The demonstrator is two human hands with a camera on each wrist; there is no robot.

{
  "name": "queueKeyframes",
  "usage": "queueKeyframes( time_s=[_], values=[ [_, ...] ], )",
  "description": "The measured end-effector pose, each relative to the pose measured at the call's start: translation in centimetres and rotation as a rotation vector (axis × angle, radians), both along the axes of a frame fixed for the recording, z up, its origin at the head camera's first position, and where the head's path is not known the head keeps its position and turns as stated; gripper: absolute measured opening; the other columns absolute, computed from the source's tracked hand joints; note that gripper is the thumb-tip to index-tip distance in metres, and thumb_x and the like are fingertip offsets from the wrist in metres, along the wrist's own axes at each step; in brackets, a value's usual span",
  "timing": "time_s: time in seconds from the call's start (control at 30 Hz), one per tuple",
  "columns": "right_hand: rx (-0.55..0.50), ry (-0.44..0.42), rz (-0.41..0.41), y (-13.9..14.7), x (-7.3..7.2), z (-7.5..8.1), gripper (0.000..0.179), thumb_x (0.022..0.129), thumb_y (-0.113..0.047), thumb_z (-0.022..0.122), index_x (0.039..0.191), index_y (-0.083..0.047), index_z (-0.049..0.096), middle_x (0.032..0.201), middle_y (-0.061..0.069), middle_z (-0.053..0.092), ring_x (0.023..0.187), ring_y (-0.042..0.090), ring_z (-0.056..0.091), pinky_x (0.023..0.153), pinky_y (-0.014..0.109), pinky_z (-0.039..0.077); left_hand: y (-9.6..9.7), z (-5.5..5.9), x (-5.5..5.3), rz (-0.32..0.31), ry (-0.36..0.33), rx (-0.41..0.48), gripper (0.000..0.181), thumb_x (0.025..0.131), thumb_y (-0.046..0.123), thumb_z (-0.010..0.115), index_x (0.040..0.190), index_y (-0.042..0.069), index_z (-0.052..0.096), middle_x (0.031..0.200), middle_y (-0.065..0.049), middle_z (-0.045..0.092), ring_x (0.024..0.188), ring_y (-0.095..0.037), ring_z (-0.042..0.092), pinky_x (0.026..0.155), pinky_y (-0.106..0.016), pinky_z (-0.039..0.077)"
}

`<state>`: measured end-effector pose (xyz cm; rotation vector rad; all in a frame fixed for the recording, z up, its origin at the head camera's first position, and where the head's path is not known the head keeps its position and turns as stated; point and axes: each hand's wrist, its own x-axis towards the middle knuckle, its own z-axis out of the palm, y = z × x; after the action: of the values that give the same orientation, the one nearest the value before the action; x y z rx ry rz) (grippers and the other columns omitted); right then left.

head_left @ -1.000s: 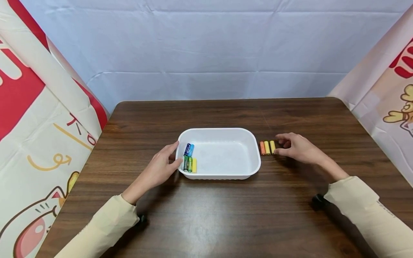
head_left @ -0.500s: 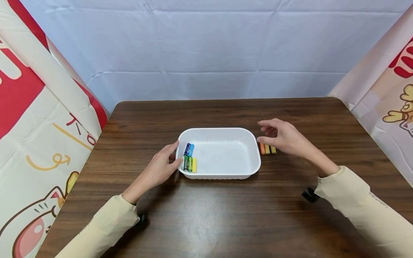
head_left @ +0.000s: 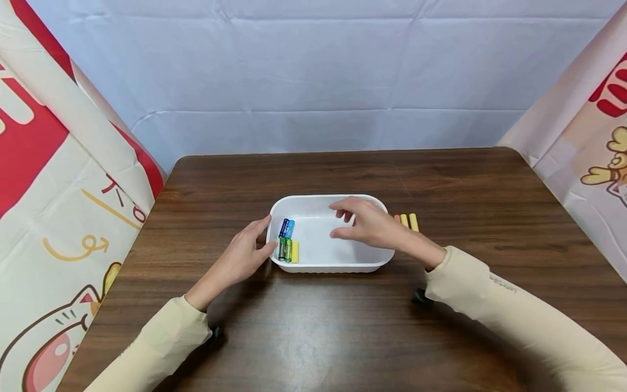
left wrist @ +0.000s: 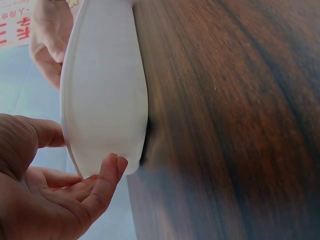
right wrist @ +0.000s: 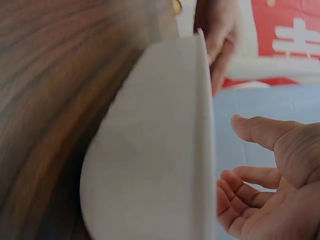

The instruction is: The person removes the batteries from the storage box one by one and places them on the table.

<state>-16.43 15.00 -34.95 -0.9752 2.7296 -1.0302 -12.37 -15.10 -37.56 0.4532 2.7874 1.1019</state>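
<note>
The tray (head_left: 313, 266) sits on the bench (head_left: 313, 326), white, low-sided and round-cornered. Five batteries lie inside it, gathered at its left end: a dark blue one (head_left: 283, 227) and a light blue one (head_left: 290, 228) side by side, both slightly slanted; then, closer to the tray's near rim, a dark green one (head_left: 282, 249), a green one (head_left: 288, 250) and a yellow one (head_left: 295, 252) in a row.

The left hand (head_left: 246, 249) holds the tray by its left end, the thumb over the rim and the fingers against the outer wall. The right hand (head_left: 364, 222) is above the tray's right half, thumb and fingertips well apart, the fingers bent and holding nothing.

Just outside the tray's right end lie three more batteries: an orange one (head_left: 397, 218), mostly hidden by the right hand and wrist, and a yellow pair (head_left: 409, 221), their near ends partly covered too.

Cream sleeves (head_left: 161, 337) come in from either side of the tray's near edge, a small black object (head_left: 422, 297) showing below each cuff. Past the tray's far side, a pale sheet (head_left: 318, 65) hangs behind the bench. Well to the tray's left is a red-and-white printed sheet (head_left: 29, 163) with a cartoon cat; well to its right, another print (head_left: 612, 169).
</note>
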Motion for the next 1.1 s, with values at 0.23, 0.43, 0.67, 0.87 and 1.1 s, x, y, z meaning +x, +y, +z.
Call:
queueKeyframes(
  time_s=[0.23,0.43,0.67,0.87,1.1],
  values=[
    [0.092,-0.077,0.043,-4.3,0.3,-1.3,0.057,0.086,-0.022,0.085,0.13,0.008,0.065,0.105,0.016,0.069,0.094,0.027,0.062,0.084,0.036,0.051,0.0,0.0,0.1,0.002,-0.002,0.003,0.064,0.102,0.013,0.064,0.156,-0.006,0.037,0.154,-0.024,0.046,0.114,-0.033,0.066,0.092,-0.047,0.054],
    [0.19,-0.189,0.015,-6.8,0.5,-2.7,0.061,0.086,-0.027,0.087,0.134,0.004,0.065,0.111,0.012,0.069,0.094,0.022,0.059,0.086,0.032,0.051,0.0,0.1,0.1,-0.001,-0.012,0.003,0.064,0.102,0.013,0.064,0.156,-0.006,0.037,0.153,-0.024,0.047,0.114,-0.034,0.065,0.092,-0.048,0.055],
    [0.269,-0.181,0.011,-8.1,0.5,-3.2,0.06,0.085,-0.029,0.087,0.133,0.001,0.067,0.109,0.01,0.071,0.094,0.02,0.06,0.089,0.034,0.052,0.0,0.0,0.0,-0.005,-0.008,0.003,0.064,0.101,0.012,0.065,0.156,-0.006,0.038,0.152,-0.024,0.047,0.114,-0.034,0.066,0.09,-0.047,0.056],
    [0.285,-0.174,0.02,-8.4,0.4,-3.4,0.056,0.085,-0.028,0.088,0.129,0.0,0.07,0.101,0.007,0.071,0.089,0.019,0.058,0.086,0.033,0.052,0.0,-0.1,0.0,-0.004,-0.004,0.008,0.064,0.101,0.012,0.065,0.156,-0.006,0.038,0.153,-0.023,0.047,0.113,-0.033,0.066,0.09,-0.047,0.056],
    [0.278,-0.144,0.022,-8.4,0.2,-3.6,0.05,0.084,-0.027,0.089,0.123,0.0,0.073,0.098,0.006,0.07,0.086,0.017,0.057,0.083,0.031,0.05,0.0,-0.1,0.0,-0.003,0.001,0.004,0.063,0.101,0.013,0.065,0.156,-0.005,0.038,0.152,-0.023,0.048,0.113,-0.033,0.066,0.09,-0.047,0.055]
  ],
)
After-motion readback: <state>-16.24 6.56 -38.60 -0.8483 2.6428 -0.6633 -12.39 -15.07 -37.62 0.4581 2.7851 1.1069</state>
